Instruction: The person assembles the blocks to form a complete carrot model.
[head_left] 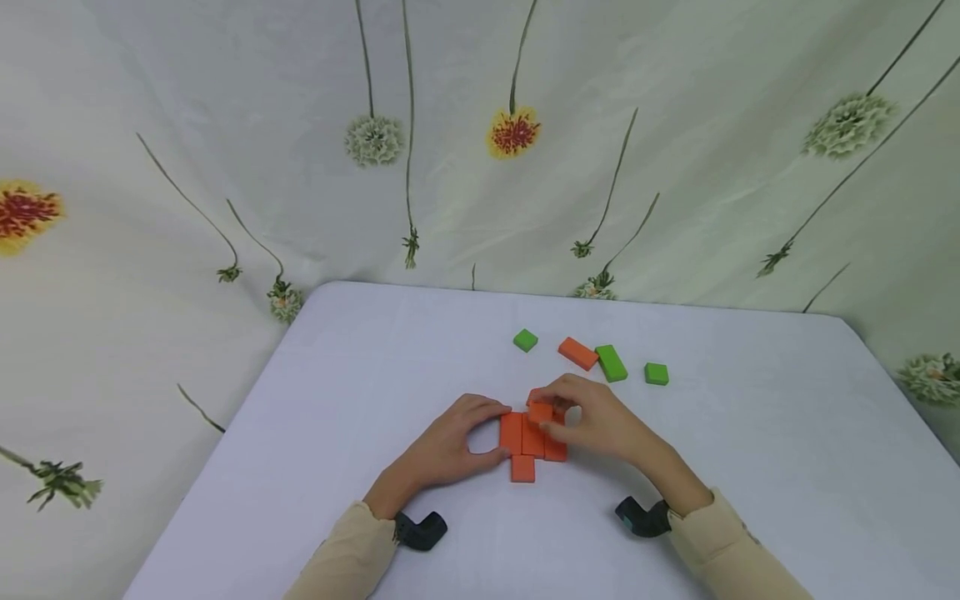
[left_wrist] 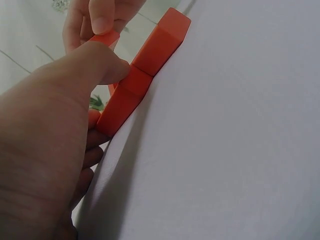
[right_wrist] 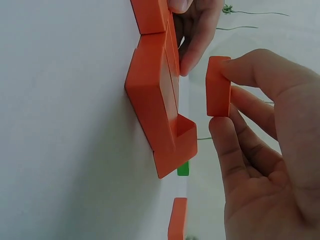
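Note:
Three oblong orange blocks [head_left: 511, 435] lie side by side on the white table. A small orange block [head_left: 522, 468] touches their near edge, and another orange block [head_left: 534, 395] shows at their far side, partly behind the fingers. My left hand [head_left: 457, 437] holds the leftmost oblong block at its two ends, thumb near and forefinger far. Above the group, my right hand [head_left: 596, 417] pinches a small orange block [right_wrist: 218, 87] between thumb and fingertips. In the right wrist view this block is raised, apart from the others.
Beyond the hands lie a small green block [head_left: 526, 340], an oblong orange block [head_left: 578, 353], an oblong green block [head_left: 611, 363] and another small green block [head_left: 656, 373]. A flowered cloth [head_left: 450, 200] hangs behind the table's far edge. Dark cameras sit at both wrists.

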